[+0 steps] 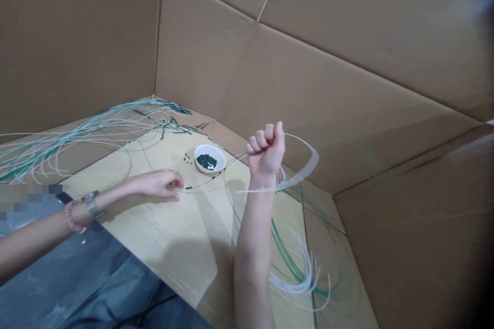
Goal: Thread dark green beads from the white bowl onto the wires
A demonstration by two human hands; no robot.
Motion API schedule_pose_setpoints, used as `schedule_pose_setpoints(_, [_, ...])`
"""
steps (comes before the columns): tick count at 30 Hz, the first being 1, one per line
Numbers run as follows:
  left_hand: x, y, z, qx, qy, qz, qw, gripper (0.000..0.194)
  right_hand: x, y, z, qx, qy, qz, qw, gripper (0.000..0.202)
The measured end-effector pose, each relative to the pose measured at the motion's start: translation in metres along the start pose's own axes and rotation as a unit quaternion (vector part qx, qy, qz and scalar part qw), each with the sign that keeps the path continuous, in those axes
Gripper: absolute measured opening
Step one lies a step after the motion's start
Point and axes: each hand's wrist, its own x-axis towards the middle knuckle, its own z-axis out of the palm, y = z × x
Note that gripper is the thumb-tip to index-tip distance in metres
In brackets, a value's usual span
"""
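Note:
My right hand [266, 151] is raised above the table in a fist, shut on a clear thread [304, 167] that loops out to the right and back under my wrist. My left hand [160, 185] lies on the pale wooden table [185, 236], its fingertips pinching the same beaded thread [200, 181], which carries a few dark green beads and runs toward my right hand. A small white bowl [209, 158] of dark green beads stands just beyond, between my hands. My left wrist wears a watch [91, 203] and a pink band.
Several bundled white and green strands [77, 136] lie at the far left. More strands [304, 267] pile at the right near the table edge. Loose beads [188, 158] sit beside the bowl. Tall cardboard walls [347, 87] enclose the table. Grey trousers [96, 282] are below.

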Motion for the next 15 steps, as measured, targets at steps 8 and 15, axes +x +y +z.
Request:
schedule_pose_setpoints(8, [-0.008,0.026,0.017,-0.092,0.025,0.025,0.995,0.037,-0.009,-0.022,-0.004,0.251,0.023,-0.065,0.965,0.046])
schedule_pose_setpoints(15, [-0.033,0.065,0.009,-0.143,0.124,0.001,0.982,0.04,-0.039,-0.054,0.005,0.273,0.16,-0.108,0.943,0.04])
